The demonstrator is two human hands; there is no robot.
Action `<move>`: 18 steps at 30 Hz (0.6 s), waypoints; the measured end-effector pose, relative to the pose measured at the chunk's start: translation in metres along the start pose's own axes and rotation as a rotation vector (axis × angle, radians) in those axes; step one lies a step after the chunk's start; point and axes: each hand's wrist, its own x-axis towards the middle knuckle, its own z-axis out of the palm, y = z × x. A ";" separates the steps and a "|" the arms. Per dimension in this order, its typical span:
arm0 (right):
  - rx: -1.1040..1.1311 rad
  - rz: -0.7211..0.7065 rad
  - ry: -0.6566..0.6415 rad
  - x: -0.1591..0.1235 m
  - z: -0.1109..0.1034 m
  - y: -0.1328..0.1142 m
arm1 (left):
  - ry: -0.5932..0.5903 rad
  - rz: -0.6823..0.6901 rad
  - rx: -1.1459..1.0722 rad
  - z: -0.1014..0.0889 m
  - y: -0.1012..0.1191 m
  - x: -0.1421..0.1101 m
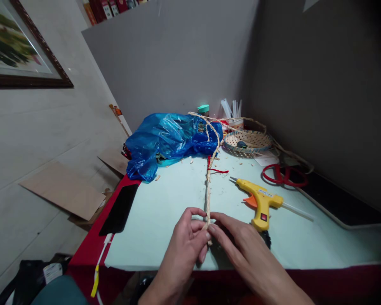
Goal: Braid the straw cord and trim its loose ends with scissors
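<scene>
The left hand (pixel 188 239) had the near end of the braid (pixel 208 197) between its thumb and curled fingers, low over the front of the counter (pixel 158 220). The right hand (pixel 241 241) met it from the other side, thumb and forefinger nearly closed on the same stretch, the rest of its fingers loosely bent. From there the braid ran straight away over the pale counter top, then curved up and looped over the blue bag (pixel 168 135) (crumpled and shiny) towards the back. A red string (pixel 220 171) lay by the braid, about midway along the counter.

The yellow glue gun (pixel 262 201) lay on its side right of the braid, a clear glue stick (pixel 297 211) poking out of its rear. Beyond it were the red-handled scissors (pixel 284 176), near a dark tablet (pixel 339 201) (or something much like one). The woven basket (pixel 247 142) sat at the back, just beside the bag, with a cup (pixel 236 123) of white sticks behind it. A black phone (pixel 120 209) lay at the left edge.
</scene>
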 end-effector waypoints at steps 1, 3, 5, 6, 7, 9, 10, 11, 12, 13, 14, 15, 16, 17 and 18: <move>-0.003 0.002 0.010 -0.001 0.000 0.000 | 0.008 -0.004 0.024 0.000 0.000 0.000; -0.009 0.011 -0.004 -0.002 0.001 0.001 | 0.017 -0.008 0.086 0.002 0.001 -0.001; -0.020 0.022 -0.014 -0.002 0.001 0.003 | 0.046 -0.006 0.176 0.003 0.003 -0.001; -0.018 0.014 -0.010 -0.001 0.002 0.004 | 0.063 0.001 0.237 0.003 0.004 -0.002; -0.008 -0.005 0.003 0.000 0.002 0.004 | 0.076 0.011 0.304 0.004 0.005 -0.002; 0.028 -0.061 0.045 0.002 0.004 0.006 | 0.088 0.045 0.449 0.004 0.006 -0.004; 0.043 -0.087 0.071 0.003 0.005 0.007 | 0.101 0.068 0.518 0.004 0.005 -0.005; 0.047 -0.106 0.098 0.003 0.007 0.008 | 0.131 0.099 0.581 0.003 0.004 -0.007; 0.044 -0.118 0.127 0.002 0.007 0.009 | 0.177 0.139 0.639 0.002 0.003 -0.008; 0.036 -0.132 0.156 0.001 0.008 0.011 | 0.227 0.188 0.698 0.001 0.001 -0.009; 0.028 -0.147 0.181 0.000 0.009 0.012 | 0.270 0.247 0.761 0.000 -0.001 -0.011; 0.022 -0.165 0.201 -0.001 0.009 0.014 | 0.300 0.316 0.823 -0.001 -0.003 -0.012; 0.018 -0.182 0.211 -0.002 0.010 0.016 | 0.315 0.397 0.882 -0.001 -0.005 -0.014; 0.018 -0.199 0.223 -0.003 0.010 0.018 | 0.324 0.492 0.930 0.000 -0.007 -0.015; 0.027 -0.209 0.238 -0.004 0.010 0.020 | 0.340 0.596 0.968 0.002 -0.010 -0.016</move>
